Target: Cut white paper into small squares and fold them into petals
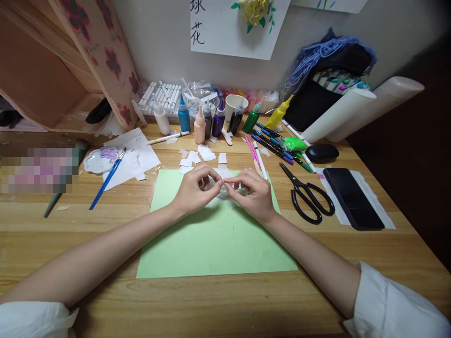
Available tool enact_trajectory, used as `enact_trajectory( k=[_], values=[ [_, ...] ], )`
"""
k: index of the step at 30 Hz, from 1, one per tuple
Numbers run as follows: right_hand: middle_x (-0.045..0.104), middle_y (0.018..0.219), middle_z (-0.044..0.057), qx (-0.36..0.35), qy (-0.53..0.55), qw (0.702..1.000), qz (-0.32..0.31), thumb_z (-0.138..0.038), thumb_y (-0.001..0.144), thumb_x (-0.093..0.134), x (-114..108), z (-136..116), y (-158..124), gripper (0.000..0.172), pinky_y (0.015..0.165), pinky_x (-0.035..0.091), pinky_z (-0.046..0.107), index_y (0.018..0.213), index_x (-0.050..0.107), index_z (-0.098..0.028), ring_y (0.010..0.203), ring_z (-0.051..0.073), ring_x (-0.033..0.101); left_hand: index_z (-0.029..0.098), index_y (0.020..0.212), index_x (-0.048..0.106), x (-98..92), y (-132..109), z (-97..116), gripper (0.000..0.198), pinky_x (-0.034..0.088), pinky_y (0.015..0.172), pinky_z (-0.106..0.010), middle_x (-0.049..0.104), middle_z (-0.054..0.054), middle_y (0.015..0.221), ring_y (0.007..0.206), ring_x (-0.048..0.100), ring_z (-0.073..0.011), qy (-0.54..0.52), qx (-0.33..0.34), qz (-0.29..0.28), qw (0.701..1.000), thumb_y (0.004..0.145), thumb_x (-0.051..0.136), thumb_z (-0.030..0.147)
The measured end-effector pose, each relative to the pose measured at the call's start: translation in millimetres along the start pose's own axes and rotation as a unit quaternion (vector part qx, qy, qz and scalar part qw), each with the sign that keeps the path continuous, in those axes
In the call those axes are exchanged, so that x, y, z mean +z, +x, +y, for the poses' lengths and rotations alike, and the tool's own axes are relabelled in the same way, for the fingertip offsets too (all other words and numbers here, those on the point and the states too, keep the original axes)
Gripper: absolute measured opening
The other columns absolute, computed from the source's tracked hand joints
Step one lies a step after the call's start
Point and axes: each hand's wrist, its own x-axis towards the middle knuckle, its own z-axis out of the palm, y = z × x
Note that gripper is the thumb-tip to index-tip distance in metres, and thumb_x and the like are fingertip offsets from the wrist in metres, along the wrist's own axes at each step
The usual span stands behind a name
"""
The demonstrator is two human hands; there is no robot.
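Both hands meet over the far half of a green sheet (214, 249), and from here I see thumb and forefinger pressed together on each side. The left hand (199, 188) and the right hand (252, 190) pinch a small whitish piece (221, 191) between them, just inside the sheet's far edge; the fingers hide much of it, so I can't tell its shape.

Toward the person there is the most room: the sheet's near half lies between the forearms, and a broad strip of wooden table (211, 305) runs beyond its near edge. Forward it is tight, with white paper scraps (206, 152) along the far edge and a row of paint bottles (199, 126) behind them. On the right, black scissors (298, 184) lie just outside the sheet's edge, and the phone (352, 197) sits farther out, near the table's right edge. To the left, a blue brush (107, 179) lies well apart from the sheet.
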Motion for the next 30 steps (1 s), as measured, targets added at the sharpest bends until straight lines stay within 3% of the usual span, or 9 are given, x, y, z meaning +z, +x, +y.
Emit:
enact_trajectory(
  k=[30],
  values=[
    [0.057, 0.061, 0.000, 0.007, 0.001, 1.000, 0.003, -0.014, 0.077, 0.062, -0.2, -0.3, 0.4, 0.007, 0.057, 0.039, 0.028, 0.079, 0.067, -0.019, 0.059, 0.014, 0.050, 0.015, 0.074, 0.063, 0.7, -0.3, 2.0, 0.011, 0.036, 0.051, -0.021, 0.058, -0.001, 0.071, 0.054, 0.042, -0.0071, 0.001, 0.013, 0.014, 1.000, 0.080, 0.059, 0.024]
  ],
)
